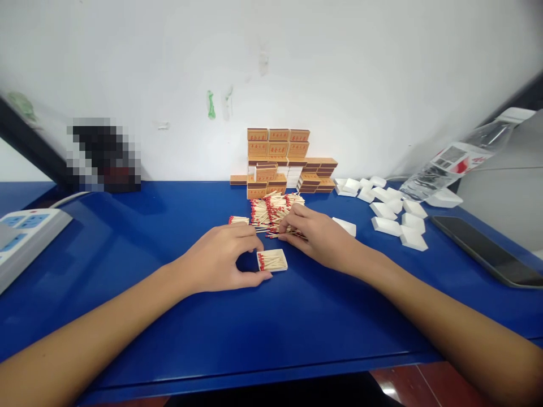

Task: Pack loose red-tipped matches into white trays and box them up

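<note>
Filled tray: the matchbox tray (278, 261) lies on the table (254, 328) in front of the person, between the two hands, with red-headed matches inside, heads toward the left.
Left hand: the left hand (224, 257) curves round the tray's left end, thumb at the near edge and forefinger at the far corner, pinching it lightly.
Right hand: the right hand (318, 232) bunches its fingertips at the near edge of the match pile (267, 210); whether they pinch any matches, I cannot tell.
Tray risk: a harder squeeze at that one end could tip or skew the shallow tray and spill its matches.
Pile risk: the matches overlap loosely, so pulling at the near ones could drag others out and scatter them.
Matchbox stack: the stacked matchboxes (278, 148) stand just behind the pile, by the wall; a knuckle or a shove through the matches could topple the upper rows.
Spare trays: a white tray (344, 227) sits just beside the right wrist, which could knock it if it swings out.
Right side: more white trays (385, 226) lie near a plastic bottle (456, 158) and a phone (487, 251); a wide forearm sweep might push them about.
</note>
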The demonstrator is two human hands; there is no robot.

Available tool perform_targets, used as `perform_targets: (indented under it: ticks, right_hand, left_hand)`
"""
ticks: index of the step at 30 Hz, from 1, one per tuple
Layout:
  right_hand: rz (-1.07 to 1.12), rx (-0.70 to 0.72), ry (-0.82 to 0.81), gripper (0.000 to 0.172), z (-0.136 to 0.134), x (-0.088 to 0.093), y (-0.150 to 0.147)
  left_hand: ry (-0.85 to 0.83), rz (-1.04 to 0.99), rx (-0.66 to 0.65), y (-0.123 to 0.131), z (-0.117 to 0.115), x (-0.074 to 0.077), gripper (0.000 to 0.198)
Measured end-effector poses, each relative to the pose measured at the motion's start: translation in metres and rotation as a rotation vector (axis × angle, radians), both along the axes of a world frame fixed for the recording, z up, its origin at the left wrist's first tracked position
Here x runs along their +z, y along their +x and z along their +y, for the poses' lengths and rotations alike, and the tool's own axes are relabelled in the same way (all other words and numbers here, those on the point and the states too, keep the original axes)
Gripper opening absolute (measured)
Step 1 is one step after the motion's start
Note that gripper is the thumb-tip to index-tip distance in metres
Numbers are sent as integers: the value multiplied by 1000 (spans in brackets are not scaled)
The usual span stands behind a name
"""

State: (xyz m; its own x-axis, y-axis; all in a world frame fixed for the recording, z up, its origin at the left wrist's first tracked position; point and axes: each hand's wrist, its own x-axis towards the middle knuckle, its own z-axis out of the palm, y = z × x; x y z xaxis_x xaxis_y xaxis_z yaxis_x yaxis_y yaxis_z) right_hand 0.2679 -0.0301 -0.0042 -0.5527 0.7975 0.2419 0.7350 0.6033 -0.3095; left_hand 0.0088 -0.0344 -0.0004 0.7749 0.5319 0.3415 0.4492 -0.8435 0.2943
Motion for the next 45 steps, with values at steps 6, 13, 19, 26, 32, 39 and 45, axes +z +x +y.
perform_targets:
  ticks: [6,13,19,26,32,39,45]
  right_hand:
    - [-36,-3,-63,11,1,2,0]
    - [-90,-23,-82,17,1,5,4]
    - [8,28,-101,17,-15,23,3]
    - [-108,126,-94,14,-35,22,-15]
    - [-49,110,-82,12,-30,24,-5]
    - [-82,116,-180,13,-25,30,7]
    - [-21,110,-143,13,-28,27,0]
  left_hand:
    - [-8,4,1,0,0,0,29]
    - [-3,4,5,0,1,-1,29]
    - [18,-4,6,1,1,-2,30]
    - [25,-1,3,1,2,-2,30]
    - [10,-1,8,0,2,-2,29]
    - [11,13,15,0,2,-1,31]
    - [13,3,8,0,2,-2,30]
